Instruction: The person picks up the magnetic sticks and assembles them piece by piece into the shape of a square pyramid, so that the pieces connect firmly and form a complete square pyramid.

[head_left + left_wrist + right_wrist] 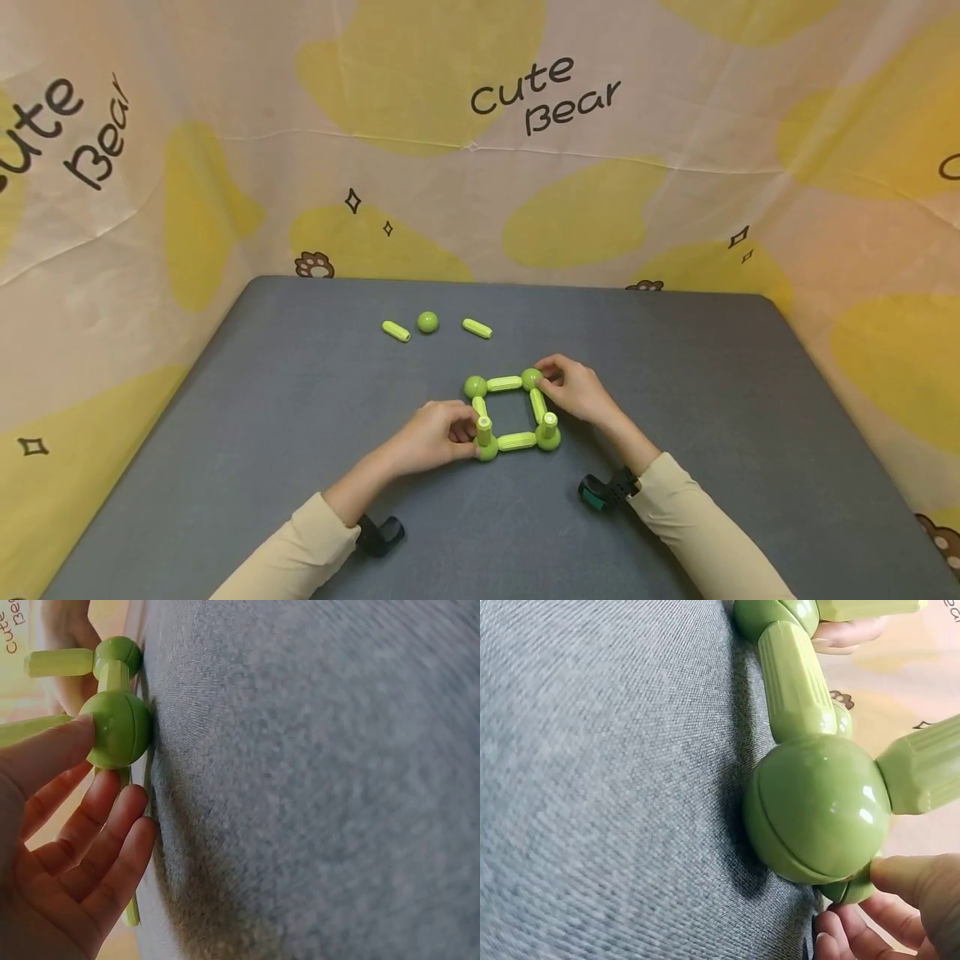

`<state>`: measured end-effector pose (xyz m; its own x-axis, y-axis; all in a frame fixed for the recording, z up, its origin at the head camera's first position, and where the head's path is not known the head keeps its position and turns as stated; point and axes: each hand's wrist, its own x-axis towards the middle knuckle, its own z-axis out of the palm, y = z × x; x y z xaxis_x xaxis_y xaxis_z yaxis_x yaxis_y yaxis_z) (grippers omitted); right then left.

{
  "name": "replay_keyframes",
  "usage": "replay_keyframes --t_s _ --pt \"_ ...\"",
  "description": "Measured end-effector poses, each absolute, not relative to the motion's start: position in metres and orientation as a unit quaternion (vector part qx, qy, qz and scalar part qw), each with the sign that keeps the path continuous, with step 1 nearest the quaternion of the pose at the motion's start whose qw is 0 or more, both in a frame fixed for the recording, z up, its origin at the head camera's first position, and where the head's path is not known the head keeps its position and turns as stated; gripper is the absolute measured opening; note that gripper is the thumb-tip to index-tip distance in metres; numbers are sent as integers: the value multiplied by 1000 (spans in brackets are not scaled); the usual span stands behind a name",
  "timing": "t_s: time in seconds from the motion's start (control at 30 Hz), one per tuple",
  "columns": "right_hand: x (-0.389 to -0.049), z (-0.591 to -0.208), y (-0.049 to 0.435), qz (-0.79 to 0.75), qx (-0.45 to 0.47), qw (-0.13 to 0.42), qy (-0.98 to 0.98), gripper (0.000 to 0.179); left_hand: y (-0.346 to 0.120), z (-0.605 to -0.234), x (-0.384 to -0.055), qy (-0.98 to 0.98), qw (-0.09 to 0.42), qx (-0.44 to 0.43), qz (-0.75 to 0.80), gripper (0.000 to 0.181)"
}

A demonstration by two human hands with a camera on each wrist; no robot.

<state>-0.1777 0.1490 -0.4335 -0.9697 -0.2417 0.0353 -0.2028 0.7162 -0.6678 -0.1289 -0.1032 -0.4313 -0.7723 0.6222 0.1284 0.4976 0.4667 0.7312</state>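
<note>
A square of green balls joined by ribbed yellow-green rods lies on the table, with the front rod (517,442) between its near corners. Short rods stand upright on the near-left ball (488,452) and the near-right ball (548,438). My left hand (431,435) grips the near-left ball, its thumb pressed to the side in the left wrist view. At the far-right ball (529,379), my right hand (579,390) pinches with thumb and fingers. In the right wrist view the near-right ball (821,810) stands in front and partly hides that grip. The far-left ball (475,387) is untouched.
Farther back on the grey table (300,392) lie a loose green ball (427,322), a loose rod (396,331) to its left and another rod (477,328) to its right. A printed fabric backdrop (420,100) encloses the table's back and sides.
</note>
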Motion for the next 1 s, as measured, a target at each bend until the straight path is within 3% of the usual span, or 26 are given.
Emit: replay_keyframes --t_s 0.23,0.63,1.0 --pt "-169 -434 155 -370 -117 19 921 25 -111 -424 -136 858 84 320 394 19" --pt "-123 -429 173 -381 -158 63 909 30 -116 -422 -172 882 14 219 417 20" --pt "-106 -433 174 -378 -212 43 900 35 -106 -431 -182 884 38 220 412 25"
